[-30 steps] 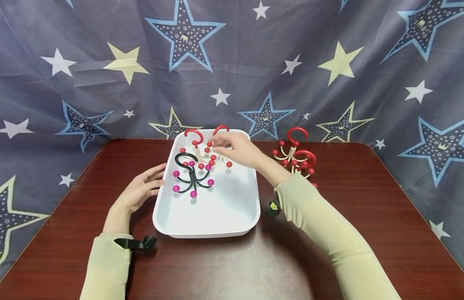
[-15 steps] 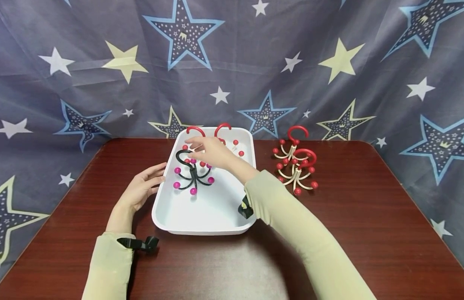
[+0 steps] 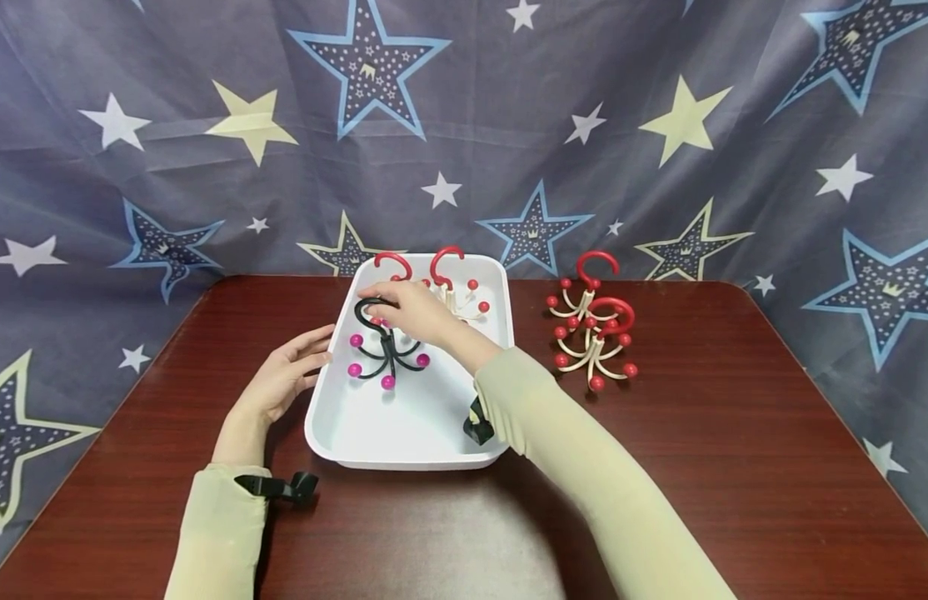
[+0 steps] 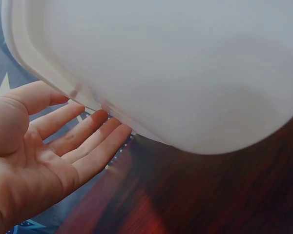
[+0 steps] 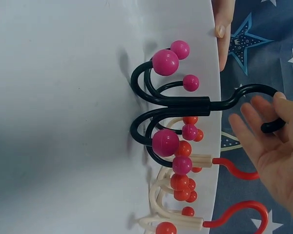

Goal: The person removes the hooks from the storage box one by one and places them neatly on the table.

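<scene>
A black multi-arm hook hanger (image 3: 389, 348) with pink ball tips stands upright in a white tray (image 3: 441, 437). My right hand (image 3: 419, 312) is at its curved top; in the right wrist view the thumb (image 5: 282, 101) lies over the black hook, with the fingers behind it. Two cream hangers with red hooks and red balls stand behind it in the tray, the right one (image 3: 446, 300) partly hidden by my hand. My left hand (image 3: 290, 377) touches the tray's left outer wall with extended fingertips, palm turned up in the left wrist view.
Two more cream-and-red hangers stand on the brown table (image 3: 734, 467), right of the tray: a rear one (image 3: 586, 307) and a nearer one (image 3: 596, 354). A star-patterned curtain (image 3: 464, 150) hangs behind the table.
My right hand has moved left and slightly nearer, from over the red-hooked hangers in the tray to the black hanger's hook. The left hand has stayed at the tray's side.
</scene>
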{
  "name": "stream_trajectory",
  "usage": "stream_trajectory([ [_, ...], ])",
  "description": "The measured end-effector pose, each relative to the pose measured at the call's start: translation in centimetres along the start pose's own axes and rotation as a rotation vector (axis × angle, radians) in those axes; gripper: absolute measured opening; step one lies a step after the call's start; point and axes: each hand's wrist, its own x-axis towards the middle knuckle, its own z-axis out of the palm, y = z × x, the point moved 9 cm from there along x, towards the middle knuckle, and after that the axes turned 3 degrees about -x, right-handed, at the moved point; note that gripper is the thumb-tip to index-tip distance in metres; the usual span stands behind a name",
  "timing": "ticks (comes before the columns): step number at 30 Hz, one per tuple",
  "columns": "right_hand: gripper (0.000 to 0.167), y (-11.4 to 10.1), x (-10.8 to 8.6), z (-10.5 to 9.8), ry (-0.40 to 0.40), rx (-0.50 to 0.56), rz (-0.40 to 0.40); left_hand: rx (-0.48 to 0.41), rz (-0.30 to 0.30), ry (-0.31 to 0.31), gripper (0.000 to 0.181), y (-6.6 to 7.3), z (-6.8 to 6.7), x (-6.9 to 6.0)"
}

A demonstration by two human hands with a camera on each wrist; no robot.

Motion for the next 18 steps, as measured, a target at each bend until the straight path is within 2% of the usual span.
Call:
stream_trajectory([
  [7,0.031,0.4,-0.4,-0.2,0.01,0.09,0.021,-0.012,0.005,0.0,0.057,0.1,0.2,-0.1],
  [13,0.028,0.4,-0.9,-0.9,0.033,0.086,0.005,-0.024,0.013,-0.004,0.057,0.0,0.2,0.0],
  [18,0.027,0.3,-1.7,-1.7,0.053,0.193,-0.018,-0.037,0.016,-0.009,0.057,-0.1,0.0,0.1],
])
